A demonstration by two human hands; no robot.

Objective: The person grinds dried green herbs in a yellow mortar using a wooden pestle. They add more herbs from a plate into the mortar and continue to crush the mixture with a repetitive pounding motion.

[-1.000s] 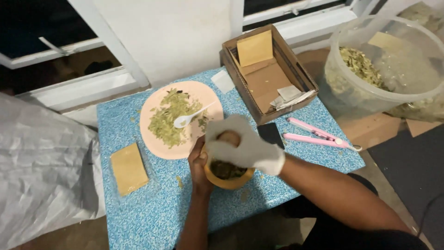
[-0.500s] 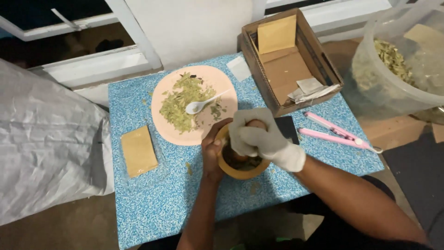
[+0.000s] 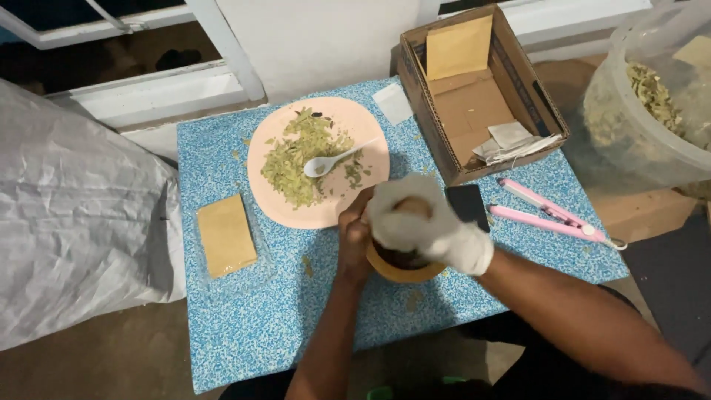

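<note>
A small wooden mortar bowl (image 3: 406, 271) stands on the blue speckled table (image 3: 259, 326). My bare left hand (image 3: 354, 235) grips its left side. My right hand (image 3: 426, 222), in a white glove, is closed over a wooden pestle whose rounded top shows between the fingers, pressed down into the bowl. The bowl's contents are mostly hidden by the glove. Just behind it lies a pink plate (image 3: 370, 159) with dried green leaves (image 3: 296, 159) and a white plastic spoon (image 3: 329, 161).
A tan packet (image 3: 226, 235) lies at the table's left. An open cardboard box (image 3: 518, 81) with packets and papers stands at the back right. A pink flat-iron sealer (image 3: 552, 215) and a black object (image 3: 468, 204) lie right. A clear tub of leaves (image 3: 652, 104) and a grey sack (image 3: 74, 215) flank the table.
My gloved right hand has shifted a little over the bowl with the pestle, while my left hand keeps hold of the bowl. The camera view has drifted and moved in closer.
</note>
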